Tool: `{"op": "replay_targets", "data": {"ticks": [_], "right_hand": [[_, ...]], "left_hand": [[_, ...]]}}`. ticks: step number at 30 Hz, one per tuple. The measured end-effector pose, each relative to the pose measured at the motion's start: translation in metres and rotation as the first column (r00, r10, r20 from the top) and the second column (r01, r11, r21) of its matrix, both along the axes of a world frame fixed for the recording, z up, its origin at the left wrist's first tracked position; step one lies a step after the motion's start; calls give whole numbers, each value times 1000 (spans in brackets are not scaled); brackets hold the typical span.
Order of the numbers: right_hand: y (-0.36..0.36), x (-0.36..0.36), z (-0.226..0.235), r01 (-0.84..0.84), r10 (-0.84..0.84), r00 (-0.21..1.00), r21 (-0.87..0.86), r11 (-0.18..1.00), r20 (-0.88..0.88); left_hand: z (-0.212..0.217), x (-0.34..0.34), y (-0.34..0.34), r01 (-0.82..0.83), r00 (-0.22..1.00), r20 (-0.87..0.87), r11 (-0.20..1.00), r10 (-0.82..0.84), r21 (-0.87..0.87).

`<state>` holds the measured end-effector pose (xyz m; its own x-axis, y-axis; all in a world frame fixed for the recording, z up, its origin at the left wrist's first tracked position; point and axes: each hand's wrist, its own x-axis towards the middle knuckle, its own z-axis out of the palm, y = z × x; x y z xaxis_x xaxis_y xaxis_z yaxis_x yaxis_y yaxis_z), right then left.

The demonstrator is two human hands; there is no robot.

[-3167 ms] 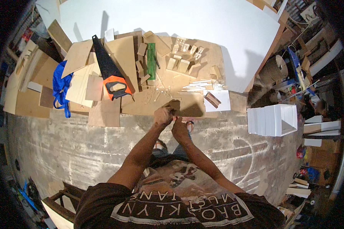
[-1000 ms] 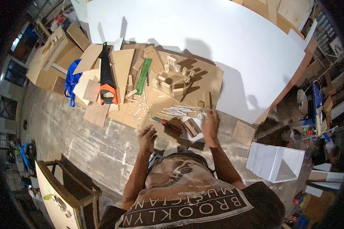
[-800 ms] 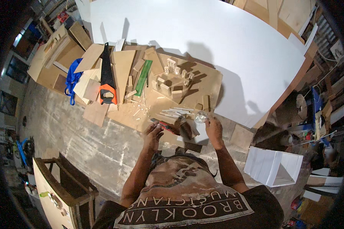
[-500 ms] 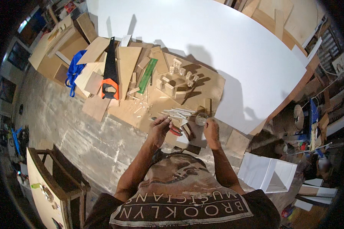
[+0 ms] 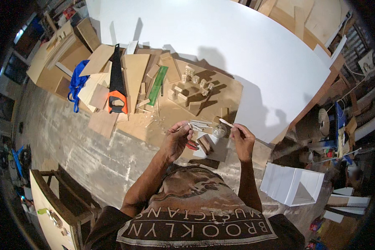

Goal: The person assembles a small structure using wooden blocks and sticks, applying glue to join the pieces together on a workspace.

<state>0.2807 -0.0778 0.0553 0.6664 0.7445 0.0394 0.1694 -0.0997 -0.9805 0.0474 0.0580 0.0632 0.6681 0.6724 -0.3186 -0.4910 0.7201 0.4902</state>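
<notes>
My right hand pinches a thin pale wooden stick, which points up and to the left. Just left of that hand stands a small round clear container. My left hand is closed in a pinch, thumb against fingers; whatever is between the tips is too small to name. Beside its fingertips lie several thin white sticks. Red-handled pliers lie partly hidden by my left hand. Farther off, several small wooden blocks and little built pieces stand on a brown board.
A handsaw with an orange handle lies at left over wooden offcuts. Near it are a green strip and a blue cloth bag. A large white panel spans the back. A white box stands at lower right.
My right hand has moved right, away from the clear container, and the stick in it now shows plainly. My left hand has shifted slightly and stays pinched.
</notes>
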Motion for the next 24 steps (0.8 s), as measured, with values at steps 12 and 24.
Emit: {"op": "replay_targets", "data": {"ticks": [12,24], "right_hand": [[2,-40,30,-76,224,890,356,932,-396],[-4,-42,37,-103,207,945,372,923,-253]], "left_hand": [[7,27,-14,129,991,-33,992,-129,13],[30,34,-26,151,987,-55,988,-149,21]]}}
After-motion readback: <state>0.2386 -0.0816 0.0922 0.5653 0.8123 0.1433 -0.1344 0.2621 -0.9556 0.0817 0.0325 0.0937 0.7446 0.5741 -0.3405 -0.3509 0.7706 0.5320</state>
